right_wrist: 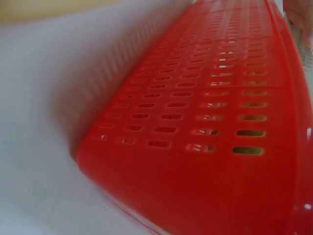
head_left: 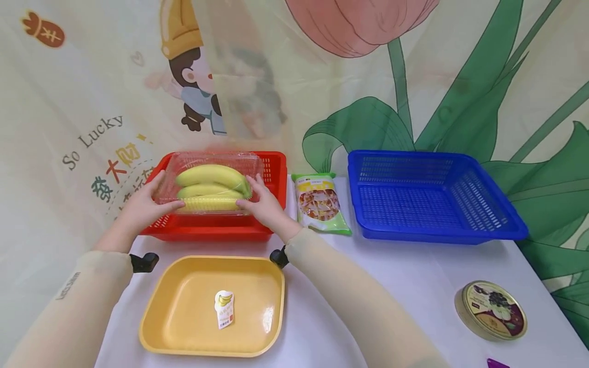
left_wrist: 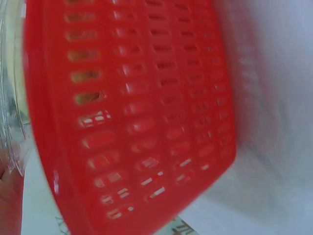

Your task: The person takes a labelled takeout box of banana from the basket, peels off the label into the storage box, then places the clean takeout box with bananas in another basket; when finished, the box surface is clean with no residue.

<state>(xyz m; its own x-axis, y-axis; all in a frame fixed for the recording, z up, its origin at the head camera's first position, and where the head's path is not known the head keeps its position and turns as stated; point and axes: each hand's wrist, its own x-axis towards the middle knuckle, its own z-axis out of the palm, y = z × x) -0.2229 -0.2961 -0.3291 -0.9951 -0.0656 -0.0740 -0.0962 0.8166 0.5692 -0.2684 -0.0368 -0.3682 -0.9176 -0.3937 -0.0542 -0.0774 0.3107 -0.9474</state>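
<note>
My left hand point(head_left: 148, 203) and right hand point(head_left: 268, 204) grip a clear plastic box point(head_left: 167, 179) by its two ends, thumbs along the near side. Inside the box lie yellow bananas point(head_left: 209, 176) with greenish tips. The box overlaps the red basket point(head_left: 211, 232) in the head view, close over its opening. In the left wrist view, the slotted side of the basket fills the middle, with the edge of the box and some fingers point(left_wrist: 10, 196) at far left. The right wrist view shows the basket's outer wall, and fingers point(right_wrist: 299, 14) at the top right corner.
In front of the red basket stands a yellow tray point(head_left: 184, 306) with a banana sticker point(head_left: 224, 309) in it. A green snack packet point(head_left: 319, 204) lies between the red basket and a blue basket point(head_left: 428, 237). A round tin point(head_left: 494, 309) sits at right, near a purple object point(head_left: 497, 363).
</note>
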